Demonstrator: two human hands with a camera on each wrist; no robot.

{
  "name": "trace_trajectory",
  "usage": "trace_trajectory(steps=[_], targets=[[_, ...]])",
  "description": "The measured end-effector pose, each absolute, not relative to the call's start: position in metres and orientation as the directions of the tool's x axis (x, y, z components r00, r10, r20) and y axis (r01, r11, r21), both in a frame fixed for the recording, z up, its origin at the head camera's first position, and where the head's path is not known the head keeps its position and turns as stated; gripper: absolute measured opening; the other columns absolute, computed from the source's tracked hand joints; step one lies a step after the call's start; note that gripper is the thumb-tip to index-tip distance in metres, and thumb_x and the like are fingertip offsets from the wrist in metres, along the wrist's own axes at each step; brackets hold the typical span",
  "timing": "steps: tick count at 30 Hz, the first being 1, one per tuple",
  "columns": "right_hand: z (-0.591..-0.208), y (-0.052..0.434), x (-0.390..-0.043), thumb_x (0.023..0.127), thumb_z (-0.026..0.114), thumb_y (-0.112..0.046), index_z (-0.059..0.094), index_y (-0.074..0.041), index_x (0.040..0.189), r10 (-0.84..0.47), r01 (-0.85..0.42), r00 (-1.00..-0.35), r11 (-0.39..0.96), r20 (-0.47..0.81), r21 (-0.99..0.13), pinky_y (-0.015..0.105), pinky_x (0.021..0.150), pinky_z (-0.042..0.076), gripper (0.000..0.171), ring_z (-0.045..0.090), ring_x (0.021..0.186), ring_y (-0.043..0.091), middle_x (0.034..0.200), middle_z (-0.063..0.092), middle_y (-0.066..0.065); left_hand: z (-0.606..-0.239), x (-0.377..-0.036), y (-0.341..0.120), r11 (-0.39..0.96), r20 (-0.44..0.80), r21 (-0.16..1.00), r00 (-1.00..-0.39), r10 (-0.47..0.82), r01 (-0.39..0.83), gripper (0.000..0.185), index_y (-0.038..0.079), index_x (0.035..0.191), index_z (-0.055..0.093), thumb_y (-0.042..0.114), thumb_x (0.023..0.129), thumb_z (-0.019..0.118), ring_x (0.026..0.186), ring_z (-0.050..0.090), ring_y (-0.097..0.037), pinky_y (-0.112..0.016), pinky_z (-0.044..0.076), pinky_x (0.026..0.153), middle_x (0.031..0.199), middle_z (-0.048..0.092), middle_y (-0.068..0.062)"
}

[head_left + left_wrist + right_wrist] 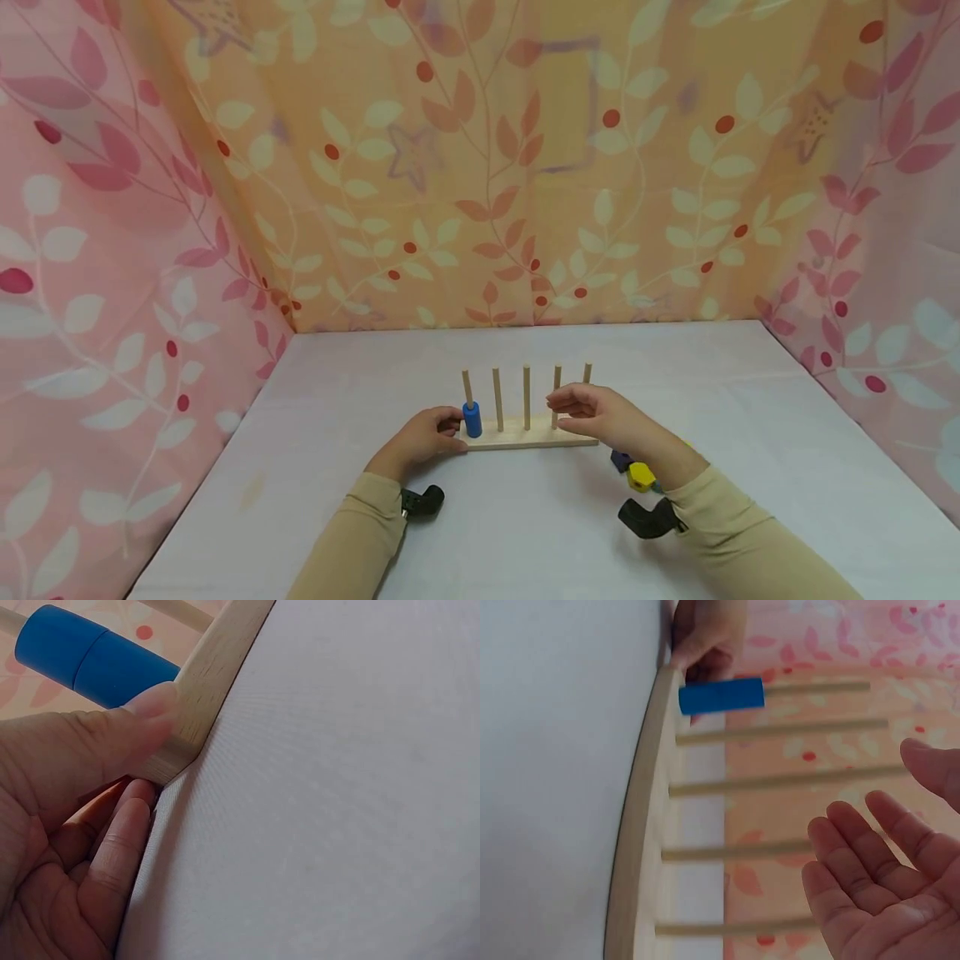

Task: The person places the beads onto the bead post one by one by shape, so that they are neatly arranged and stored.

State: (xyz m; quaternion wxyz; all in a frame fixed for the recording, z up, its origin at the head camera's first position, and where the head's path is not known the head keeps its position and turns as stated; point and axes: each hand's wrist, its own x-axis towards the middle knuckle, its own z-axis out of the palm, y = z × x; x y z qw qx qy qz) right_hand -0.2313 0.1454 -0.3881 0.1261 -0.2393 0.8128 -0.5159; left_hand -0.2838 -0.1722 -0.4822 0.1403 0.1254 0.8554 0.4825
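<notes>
A wooden peg rack (531, 437) with several upright pegs stands on the white table. Two blue beads (96, 657) sit stacked on its leftmost peg, down at the base. My left hand (424, 435) grips the left end of the rack; in the left wrist view the thumb lies on the base's corner and the other fingers are behind it. Over the right part of the rack hovers my right hand (609, 415), partly hiding the two right-hand pegs. Seen from the right wrist, its fingers (870, 870) are loosely extended, with nothing in them.
Right of the rack, partly under my right forearm, lie a yellow bead (641, 477) and a dark blue bead (621, 461), with a bit of another showing beside them. Patterned cloth walls (487, 167) enclose the table (525, 533) at the back and both sides.
</notes>
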Motion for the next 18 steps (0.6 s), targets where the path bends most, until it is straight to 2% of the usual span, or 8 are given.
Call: trace_trajectory(steps=[8,18], targets=[[-0.387,0.193,-0.230,0.086,0.063,-0.028,0.055,-0.005,0.118,-0.436,-0.219,-0.900,0.448,0.002,-0.867,0.038,0.089,0.047,0.040,0.052,0.111,0.033,0.119,0.056,0.014,-0.483,-0.284,-0.172,0.500,-0.120,0.862,-0.928,0.351,0.078,0.049,0.013,0.115,0.059,0.022,0.071,0.079,0.100,0.053,-0.015,-0.034,0.043,0.092,0.110,0.058,-0.001],[-0.392,0.242,-0.225,0.086,0.064,-0.026,0.053,-0.004,0.118,-0.300,-0.113,-0.951,0.557,-0.072,-0.823,0.036,0.083,0.050,0.041,0.056,0.103,0.029,0.117,0.055,0.020,-0.484,-0.285,-0.172,0.529,-0.116,0.843,-0.928,0.355,0.097,0.050,0.013,0.116,0.059,0.023,0.072,0.078,0.102,0.054,-0.015,-0.034,0.043,0.092,0.111,0.059,-0.001]])
